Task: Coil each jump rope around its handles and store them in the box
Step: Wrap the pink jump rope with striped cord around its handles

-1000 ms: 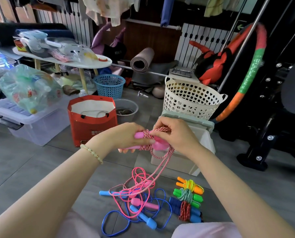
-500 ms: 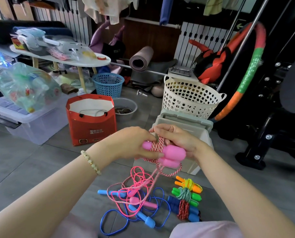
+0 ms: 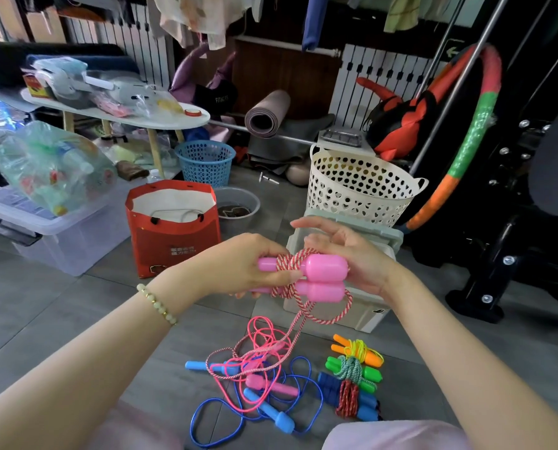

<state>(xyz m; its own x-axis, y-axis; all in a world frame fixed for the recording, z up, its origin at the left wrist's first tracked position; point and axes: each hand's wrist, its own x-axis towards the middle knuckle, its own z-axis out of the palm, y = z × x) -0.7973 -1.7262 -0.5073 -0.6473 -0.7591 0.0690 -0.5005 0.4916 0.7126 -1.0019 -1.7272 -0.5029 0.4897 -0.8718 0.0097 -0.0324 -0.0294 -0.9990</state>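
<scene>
My left hand (image 3: 238,271) grips the thin ends of two pink handles (image 3: 319,277) held side by side at chest height. A red-and-white striped rope (image 3: 287,261) is wound round them a few turns. Its slack drops in a loop to the floor. My right hand (image 3: 349,254) sits behind the fat ends, its top finger stretched out and the rope running into its palm. The white storage box (image 3: 362,315) stands just behind the hands. On the floor lie three coiled ropes: orange (image 3: 358,352), green (image 3: 352,371) and blue-handled (image 3: 345,397). A loose pink rope (image 3: 267,383) and a loose blue rope (image 3: 271,414) are tangled beside them.
A red paper bag (image 3: 173,241) and a grey bowl (image 3: 238,206) stand left of the box. A white perforated basket (image 3: 358,190) is behind it. A clear tub (image 3: 56,238), a blue basket (image 3: 206,160), a hoop (image 3: 472,131) and a black machine (image 3: 514,254) ring the floor.
The handles turned so their fat ends face right. My right hand carried the rope round them again and now has its top finger stretched out. The slack on the floor is shorter.
</scene>
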